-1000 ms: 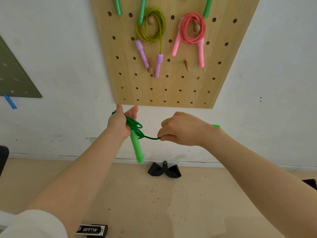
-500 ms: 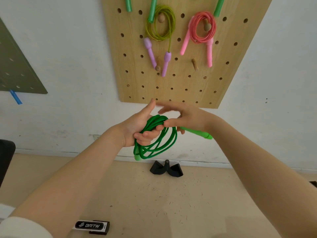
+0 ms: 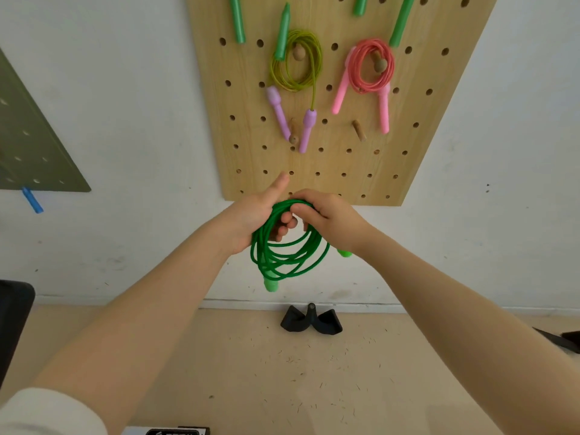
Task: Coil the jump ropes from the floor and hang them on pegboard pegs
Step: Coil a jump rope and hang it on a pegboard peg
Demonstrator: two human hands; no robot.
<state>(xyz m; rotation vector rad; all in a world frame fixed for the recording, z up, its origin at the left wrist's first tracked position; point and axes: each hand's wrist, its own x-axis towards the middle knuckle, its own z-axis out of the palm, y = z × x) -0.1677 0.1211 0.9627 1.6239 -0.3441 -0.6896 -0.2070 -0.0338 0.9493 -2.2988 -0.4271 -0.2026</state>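
Observation:
A green jump rope hangs in a loose coil between my hands, just below the wooden pegboard. My left hand holds the top of the coil with its thumb raised. My right hand grips the same bundle from the right. One green handle dangles under the coil, the other pokes out below my right wrist. On the board hang a yellow-green rope with purple handles and a pink rope. Two bare wooden pegs stick out beneath them.
Green handles of other ropes hang from the top of the board. A black handle strap lies on the floor by the wall. A dark green board with blue tape is at the left. A black object sits at the far left.
The rope went from a stretched strand between my hands to a gathered coil. My right hand closed in on the bundle, and both hands rose toward the board's lower edge.

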